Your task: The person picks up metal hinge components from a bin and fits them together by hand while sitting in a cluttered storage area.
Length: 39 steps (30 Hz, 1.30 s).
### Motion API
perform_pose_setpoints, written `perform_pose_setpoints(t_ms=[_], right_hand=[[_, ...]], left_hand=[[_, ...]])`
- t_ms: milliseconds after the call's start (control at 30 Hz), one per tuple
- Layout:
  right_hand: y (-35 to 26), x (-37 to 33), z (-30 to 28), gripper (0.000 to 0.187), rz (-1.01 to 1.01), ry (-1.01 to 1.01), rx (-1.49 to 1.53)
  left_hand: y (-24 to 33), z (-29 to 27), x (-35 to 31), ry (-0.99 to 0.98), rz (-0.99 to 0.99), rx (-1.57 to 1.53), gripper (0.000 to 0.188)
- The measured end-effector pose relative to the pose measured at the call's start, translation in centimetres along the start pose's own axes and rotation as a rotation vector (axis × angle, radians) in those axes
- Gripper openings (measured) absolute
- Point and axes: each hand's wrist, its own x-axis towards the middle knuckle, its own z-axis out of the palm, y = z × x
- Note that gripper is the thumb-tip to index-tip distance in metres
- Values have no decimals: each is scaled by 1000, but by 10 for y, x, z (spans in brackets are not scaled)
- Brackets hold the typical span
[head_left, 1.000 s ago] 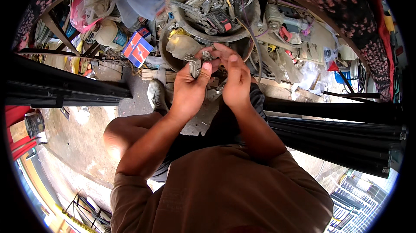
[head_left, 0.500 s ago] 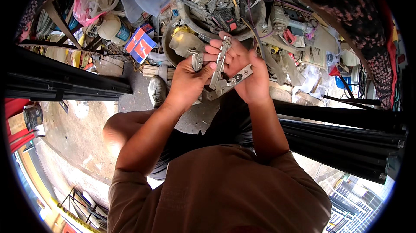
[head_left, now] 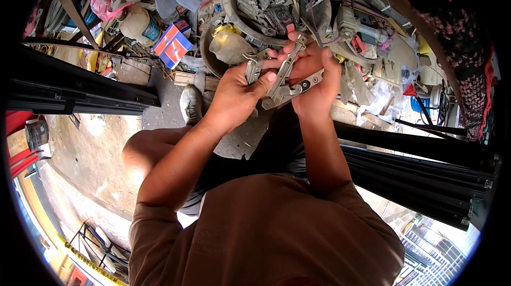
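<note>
Side by side at upper centre, both my hands handle small metal hardware. In my left hand (head_left: 234, 94), the fingers are closed around a short metal bracket (head_left: 253, 69), and the thumb presses toward the linkage beside it. My right hand (head_left: 318, 90) cradles a hinged metal linkage (head_left: 293, 91), its two silvery arms spread in a V, with dark round rivets on the lower arm. The right thumb points up along that arm's end. Part of the linkage's upper arm lies over the right fingers.
Beyond my hands, a round grey basin (head_left: 228, 9) holds many metal parts. A smaller bowl (head_left: 208, 54) holds a cloudy plastic bag (head_left: 229, 46). Left of it sit a blue-and-orange box (head_left: 173, 45) and a pale jug (head_left: 136, 25). Black metal profiles (head_left: 85, 86) flank me on both sides.
Both hands have shifted slightly right in the picture, along with the bracket and linkage. The view has tilted a little; the hold on the parts looks much the same.
</note>
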Motion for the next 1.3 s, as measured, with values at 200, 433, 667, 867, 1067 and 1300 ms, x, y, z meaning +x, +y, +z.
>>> perform_pose_setpoints(t_ms=[200,433,667,867,1067,1300], right_hand=[[-3,2,2,52,-48,144,-44],[-8,1,5,43,-28,296,-125],[-9,5,-1,40,-44,274,-91],[-11,4,0,47,-2,293,-67],[-12,8,7,68,-111,192,-160],[-27,5,-26,85,-78,-110,-482]], left_hand=[[-6,1,0,-50,84,181,30],[-1,3,-5,-152,-129,13,40],[5,6,-7,-115,101,275,50],[-9,15,-8,-26,176,356,45],[-15,12,-4,-77,187,194,40],[8,4,-6,-237,-42,-80,35]])
